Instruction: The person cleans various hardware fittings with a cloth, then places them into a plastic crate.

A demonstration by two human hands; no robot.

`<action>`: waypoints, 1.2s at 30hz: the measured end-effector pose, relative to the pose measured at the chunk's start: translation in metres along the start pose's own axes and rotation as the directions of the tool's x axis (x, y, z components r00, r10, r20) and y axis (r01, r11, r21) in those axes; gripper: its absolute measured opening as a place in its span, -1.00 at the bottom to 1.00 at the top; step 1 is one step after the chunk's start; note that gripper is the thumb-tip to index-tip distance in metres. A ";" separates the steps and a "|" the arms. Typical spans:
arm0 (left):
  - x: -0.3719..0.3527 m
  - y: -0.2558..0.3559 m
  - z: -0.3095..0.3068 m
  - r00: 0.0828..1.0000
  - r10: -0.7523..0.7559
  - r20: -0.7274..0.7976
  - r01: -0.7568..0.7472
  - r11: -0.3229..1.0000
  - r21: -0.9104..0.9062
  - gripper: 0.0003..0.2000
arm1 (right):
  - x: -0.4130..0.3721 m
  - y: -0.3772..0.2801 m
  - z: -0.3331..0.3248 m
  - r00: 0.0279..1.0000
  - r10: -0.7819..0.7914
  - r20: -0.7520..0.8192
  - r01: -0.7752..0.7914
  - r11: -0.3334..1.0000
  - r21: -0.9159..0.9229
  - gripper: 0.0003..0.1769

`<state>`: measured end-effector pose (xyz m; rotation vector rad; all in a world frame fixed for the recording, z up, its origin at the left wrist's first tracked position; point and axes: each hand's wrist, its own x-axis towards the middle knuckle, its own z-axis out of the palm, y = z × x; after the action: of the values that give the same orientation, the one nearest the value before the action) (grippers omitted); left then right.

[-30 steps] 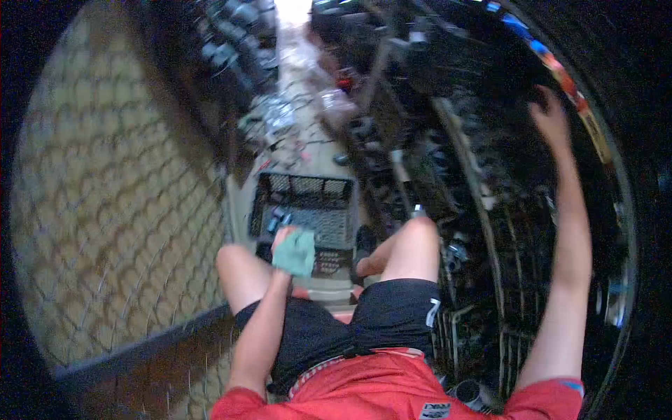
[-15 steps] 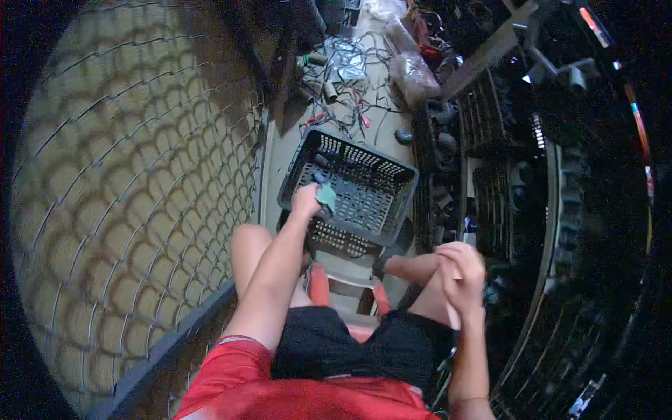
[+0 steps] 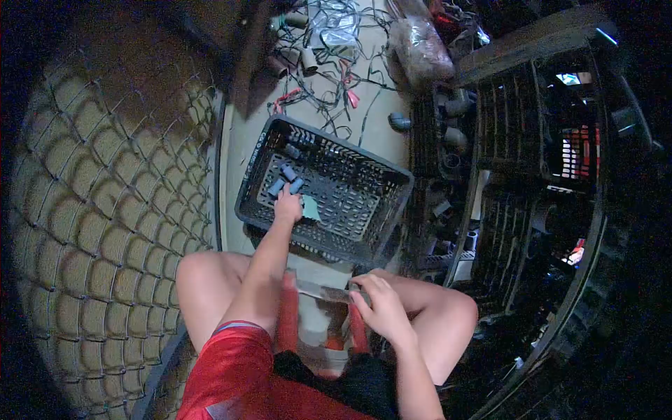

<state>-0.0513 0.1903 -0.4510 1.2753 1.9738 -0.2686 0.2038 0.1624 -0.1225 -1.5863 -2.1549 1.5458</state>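
Note:
A dark plastic crate with a slotted floor [image 3: 332,245] stands on the ground in front of my knees. My left hand [image 3: 288,206] reaches inside it, fingers at a grey-blue pipe fitting [image 3: 285,183] near the crate's left side. Beside that hand lies a pale green piece [image 3: 310,208]. Whether the fingers grip the fitting is hard to make out. Over the red and grey stool edge [image 3: 357,323] hangs my right hand [image 3: 378,301], fingers slightly curled and apart, holding nothing.
Chain-link fencing [image 3: 105,238] runs along the left. Stacked dark crates [image 3: 507,133] with pipe fittings line the right. Beyond the crate, black straps and red strips [image 3: 352,99] litter the floor near a clear plastic bag [image 3: 423,52].
My left hand has moved deeper into the crate, to the grey-blue fitting. My right hand has come down and inward to the stool. The view has shifted.

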 end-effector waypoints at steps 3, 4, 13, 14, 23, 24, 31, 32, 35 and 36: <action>0.002 -0.003 0.004 0.993 0.042 -0.114 -0.035 0.997 0.064 -0.69 | 0.002 0.001 0.005 1.000 -0.022 0.003 0.022 0.999 0.036 -0.71; 0.001 -0.002 0.003 0.995 0.052 -0.084 -0.048 0.998 0.040 -0.72 | 0.001 0.004 0.008 0.999 -0.034 0.009 0.033 0.999 0.039 -0.69; -0.105 0.079 -0.107 0.831 0.544 0.121 -0.387 0.719 -0.577 -0.73 | 0.009 0.021 0.003 0.873 0.108 -0.476 -0.025 0.984 0.176 -0.64; -0.147 0.098 -0.139 0.782 0.622 0.039 -0.488 0.651 -0.582 -0.74 | 0.012 0.030 0.008 0.826 0.073 -0.559 0.055 0.976 0.210 -0.55; -0.383 0.103 -0.235 0.410 0.806 -0.428 -0.912 0.360 -0.196 -0.54 | -0.078 -0.020 0.010 0.959 0.128 -0.251 0.146 0.537 0.831 -0.71; -0.397 0.099 -0.239 0.395 0.809 -0.435 -0.919 0.351 -0.180 -0.54 | -0.091 -0.023 0.013 0.976 0.059 -0.208 0.135 0.585 0.800 -0.70; -0.462 0.082 -0.219 0.402 0.773 -0.491 -0.915 0.357 -0.187 -0.65 | -0.171 -0.103 0.024 0.880 -0.251 -0.404 0.440 0.753 0.490 -0.77; -0.466 0.077 -0.207 0.668 0.640 -0.378 -0.696 0.358 -0.623 -0.66 | -0.177 -0.110 0.022 0.746 -0.440 -0.500 0.601 0.768 0.222 -0.78; -0.484 0.069 -0.202 0.852 0.511 -0.119 -0.263 0.220 -0.939 -0.65 | -0.183 -0.116 0.020 0.685 -0.546 -0.483 0.713 0.639 0.289 -0.75; -0.489 0.066 -0.206 0.809 0.519 -0.276 -0.480 0.312 -0.820 -0.64 | -0.186 -0.115 0.023 0.684 -0.546 -0.484 0.714 0.637 0.290 -0.75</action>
<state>0.0114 -0.0049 0.0428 1.0460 1.1962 0.9429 0.1993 0.0121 0.0384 -0.7209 -1.6804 1.2551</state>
